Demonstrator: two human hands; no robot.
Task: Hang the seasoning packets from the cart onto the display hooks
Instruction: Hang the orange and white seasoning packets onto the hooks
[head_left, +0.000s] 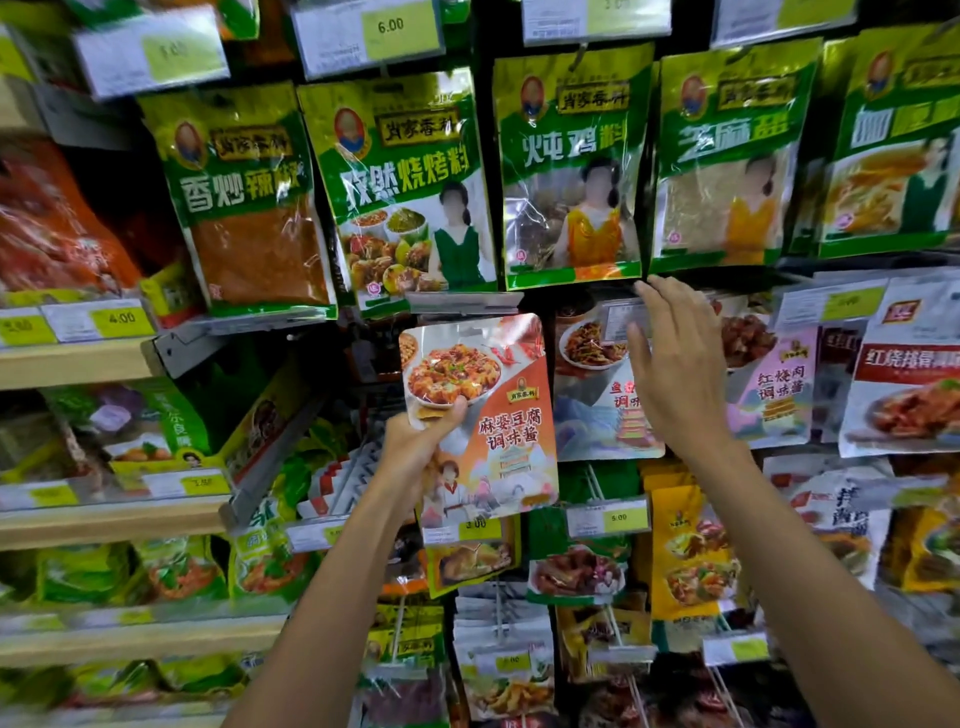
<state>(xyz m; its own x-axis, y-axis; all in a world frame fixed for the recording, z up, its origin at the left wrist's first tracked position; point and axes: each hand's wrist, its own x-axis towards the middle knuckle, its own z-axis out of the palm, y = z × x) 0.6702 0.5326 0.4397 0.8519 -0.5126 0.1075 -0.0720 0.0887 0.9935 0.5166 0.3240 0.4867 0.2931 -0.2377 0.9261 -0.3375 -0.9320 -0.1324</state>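
At centre-left the left hand (415, 447) pinches the lower corner of a glossy orange-and-white seasoning packet (488, 415), holding it upright so its top is free for hanging. The right hand (675, 364), fingers straight and empty, hovers at a clear plastic price-tag flap (621, 314), likely to lift it.

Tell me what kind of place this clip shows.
Most likely a grocery store aisle: green seasoning packets hang in rows, price tags sit above them, and the left hand holds an orange packet up.
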